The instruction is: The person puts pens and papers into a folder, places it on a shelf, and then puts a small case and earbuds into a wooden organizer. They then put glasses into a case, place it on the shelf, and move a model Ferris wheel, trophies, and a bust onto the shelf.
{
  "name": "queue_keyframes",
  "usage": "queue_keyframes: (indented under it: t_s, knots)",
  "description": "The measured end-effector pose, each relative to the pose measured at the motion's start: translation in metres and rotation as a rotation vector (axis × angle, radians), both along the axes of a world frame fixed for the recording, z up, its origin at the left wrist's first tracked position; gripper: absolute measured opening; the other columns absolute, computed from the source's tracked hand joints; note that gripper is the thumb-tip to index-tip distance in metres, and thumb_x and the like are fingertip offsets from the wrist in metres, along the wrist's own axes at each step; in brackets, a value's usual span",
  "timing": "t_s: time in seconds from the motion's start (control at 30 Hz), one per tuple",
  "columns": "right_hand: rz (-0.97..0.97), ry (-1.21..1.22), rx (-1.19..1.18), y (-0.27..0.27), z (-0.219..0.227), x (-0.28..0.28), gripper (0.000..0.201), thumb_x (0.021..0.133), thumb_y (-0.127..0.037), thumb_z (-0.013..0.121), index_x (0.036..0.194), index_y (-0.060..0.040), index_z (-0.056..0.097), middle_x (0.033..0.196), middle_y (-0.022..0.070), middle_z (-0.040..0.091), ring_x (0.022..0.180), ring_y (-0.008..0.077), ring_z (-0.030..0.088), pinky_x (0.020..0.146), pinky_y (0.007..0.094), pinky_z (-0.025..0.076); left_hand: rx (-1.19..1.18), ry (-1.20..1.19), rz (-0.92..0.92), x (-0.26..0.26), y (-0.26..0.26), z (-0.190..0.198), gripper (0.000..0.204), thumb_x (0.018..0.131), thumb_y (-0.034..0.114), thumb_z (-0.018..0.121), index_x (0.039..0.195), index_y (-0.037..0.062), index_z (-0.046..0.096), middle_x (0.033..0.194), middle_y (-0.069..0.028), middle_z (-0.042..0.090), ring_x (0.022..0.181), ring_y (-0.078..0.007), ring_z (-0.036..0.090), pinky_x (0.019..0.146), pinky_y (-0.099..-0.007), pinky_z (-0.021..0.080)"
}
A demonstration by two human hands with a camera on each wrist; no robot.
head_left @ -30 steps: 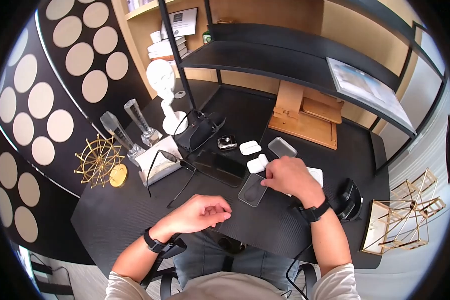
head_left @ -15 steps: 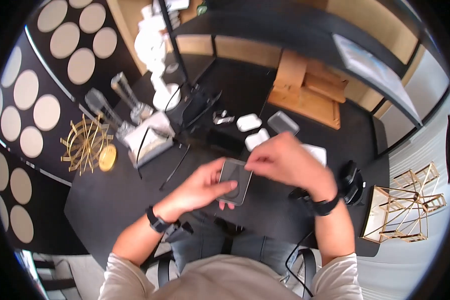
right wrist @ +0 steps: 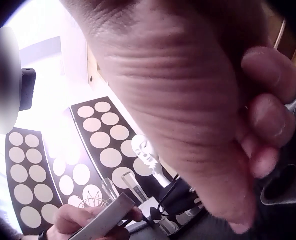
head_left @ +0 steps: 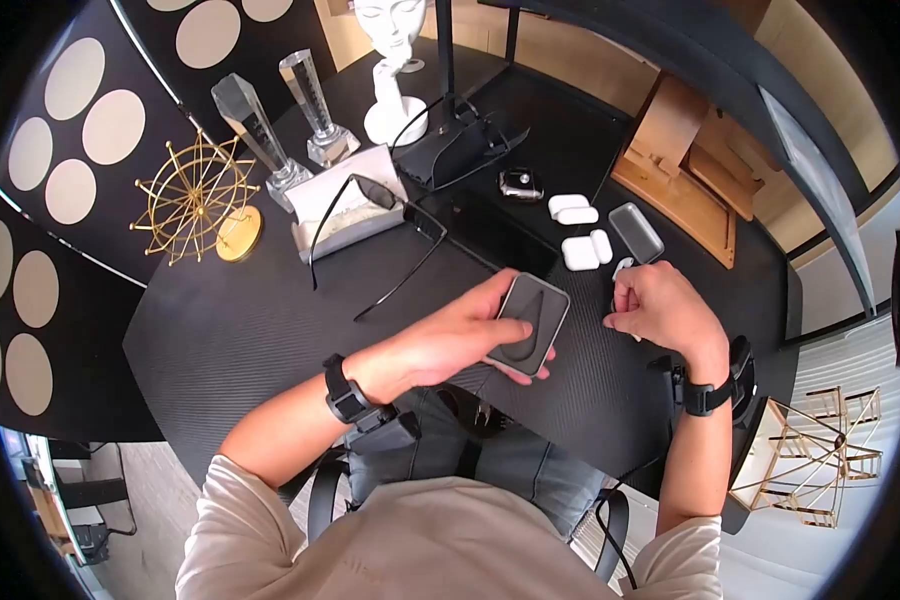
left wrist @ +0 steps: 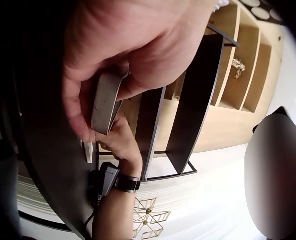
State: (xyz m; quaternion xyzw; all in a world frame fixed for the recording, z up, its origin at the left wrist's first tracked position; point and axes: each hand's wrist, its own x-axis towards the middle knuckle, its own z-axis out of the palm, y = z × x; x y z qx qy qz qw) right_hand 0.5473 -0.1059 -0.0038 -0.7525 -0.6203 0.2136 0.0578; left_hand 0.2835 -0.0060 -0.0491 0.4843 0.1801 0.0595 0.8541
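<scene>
The left hand (head_left: 450, 340) holds a flat grey rectangular case (head_left: 530, 322) with rounded corners just above the near part of the black woven tabletop (head_left: 230, 340), thumb along one long edge and fingers (head_left: 530, 375) curled under the other, so the case is clamped by its sides with its broad face up. From the left wrist view the case (left wrist: 105, 102) shows edge-on, pinched between thumb and fingers. The right hand (head_left: 665, 310) rests just beside it on the tabletop, fingers curled in loosely; whether they pinch something small I cannot tell, since the wrist view shows only knuckles.

To handle the case well, I judge it best to keep the grip on the edges, hold the face level and clear of the fingers, and bring the right hand in over the top rather than from below.

Beyond the hands lie black-framed glasses (head_left: 370, 225), two white earbud cases (head_left: 573, 208), a second clear grey case (head_left: 636, 232), a small silver watch (head_left: 519, 184), glass obelisk trophies (head_left: 255, 130), a gold wire wheel ornament (head_left: 192, 195) and a white bust (head_left: 390, 40).

Half a second ago both hands met over the case; now the right has drawn away to the side and the left holds it alone.
</scene>
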Motion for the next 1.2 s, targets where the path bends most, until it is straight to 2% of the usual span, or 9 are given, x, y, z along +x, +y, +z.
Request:
queue_keyframes:
  t_s: [0.17, 0.33, 0.4, 0.5, 0.57, 0.63, 0.8, 0.87, 1.2]
  knots:
    - [-0.047, -0.187, 0.053, -0.003, -0.006, 0.002, 0.024, 0.072, -0.026, 0.091, 0.079, -0.0071, 0.078, 0.077, 0.0139, 0.074, 0.08, 0.033, 0.074, 0.073, 0.0414, 0.057, -0.097, -0.01, -0.022, -0.001, -0.003, 0.006, 0.032, 0.108, 0.009, 0.049, 0.139, 0.0071, 0.041, 0.123, -0.0199, 0.067, 0.108, -0.0338, 0.073, 0.09, -0.0484, 0.063]
    - [0.112, 0.115, 0.13, -0.002, 0.006, 0.003, 0.013, 0.076, -0.014, 0.083, 0.08, -0.0037, 0.076, 0.068, 0.0123, 0.07, 0.066, 0.0264, 0.071, 0.063, 0.0364, 0.054, -0.317, -0.031, -0.044, -0.001, 0.004, 0.0, 0.051, 0.114, 0.042, 0.033, 0.15, 0.0068, 0.041, 0.137, -0.0286, 0.061, 0.125, -0.0477, 0.063, 0.102, -0.062, 0.054]
    - [0.124, 0.299, 0.314, -0.008, 0.03, -0.011, 0.012, 0.077, -0.008, 0.078, 0.077, -0.0014, 0.069, 0.063, 0.0082, 0.064, 0.055, 0.0169, 0.065, 0.054, 0.0296, 0.049, -0.355, -0.038, -0.074, -0.001, 0.005, -0.004, 0.055, 0.114, 0.046, 0.031, 0.152, 0.0073, 0.041, 0.138, -0.0284, 0.061, 0.127, -0.0484, 0.061, 0.103, -0.0629, 0.053]
    - [0.214, 0.301, 0.547, -0.024, 0.057, -0.044, 0.013, 0.077, -0.008, 0.079, 0.078, -0.0052, 0.067, 0.068, 0.0056, 0.063, 0.057, 0.0175, 0.064, 0.055, 0.0305, 0.05, -0.413, -0.077, -0.129, -0.002, 0.008, -0.006, 0.059, 0.114, 0.05, 0.027, 0.154, 0.0087, 0.04, 0.141, -0.026, 0.059, 0.129, -0.0472, 0.06, 0.106, -0.0641, 0.05]
    - [0.496, 0.149, 0.635, -0.023, 0.057, -0.059, 0.017, 0.076, -0.01, 0.08, 0.086, -0.0089, 0.066, 0.076, 0.0038, 0.061, 0.064, 0.0194, 0.065, 0.056, 0.0334, 0.051, -0.427, -0.103, -0.164, -0.001, 0.007, -0.002, 0.06, 0.113, 0.051, 0.027, 0.155, 0.0097, 0.039, 0.145, -0.0237, 0.058, 0.13, -0.0452, 0.06, 0.107, -0.0644, 0.049]
    - [0.617, 0.016, 0.552, -0.024, 0.051, -0.078, 0.016, 0.081, -0.013, 0.071, 0.094, -0.0099, 0.062, 0.082, 0.0035, 0.054, 0.074, 0.0218, 0.064, 0.06, 0.0365, 0.054, -0.458, -0.026, -0.057, -0.001, 0.002, 0.009, 0.059, 0.113, 0.051, 0.027, 0.155, 0.0116, 0.038, 0.15, -0.0178, 0.054, 0.128, -0.0383, 0.063, 0.106, -0.0623, 0.051]
    - [0.617, -0.089, 0.435, -0.025, 0.046, -0.099, 0.012, 0.083, -0.012, 0.066, 0.094, -0.0086, 0.064, 0.092, 0.0046, 0.057, 0.086, 0.0203, 0.065, 0.068, 0.0343, 0.056, -0.334, -0.072, 0.003, -0.004, 0.007, -0.004, 0.04, 0.114, 0.035, 0.04, 0.143, 0.0086, 0.045, 0.131, -0.0113, 0.062, 0.125, -0.0264, 0.063, 0.097, -0.0583, 0.06]
    - [0.61, -0.07, 0.469, -0.023, 0.045, -0.093, 0.012, 0.083, -0.012, 0.067, 0.095, -0.0085, 0.065, 0.094, 0.0049, 0.058, 0.086, 0.0206, 0.065, 0.07, 0.0342, 0.057, -0.35, -0.109, 0.021, -0.006, 0.005, 0.006, 0.032, 0.108, 0.014, 0.047, 0.14, 0.0088, 0.043, 0.124, -0.0115, 0.06, 0.121, -0.0255, 0.064, 0.095, -0.0578, 0.061]
    - [0.517, -0.101, 0.543, -0.017, 0.043, -0.08, 0.021, 0.079, -0.008, 0.071, 0.099, -0.008, 0.072, 0.103, 0.0042, 0.068, 0.089, 0.0242, 0.068, 0.075, 0.0361, 0.058, -0.346, -0.159, 0.062, -0.004, 0.0, 0.013, 0.048, 0.102, -0.002, 0.047, 0.148, 0.0059, 0.034, 0.136, -0.0175, 0.054, 0.121, -0.037, 0.066, 0.105, -0.0589, 0.057]
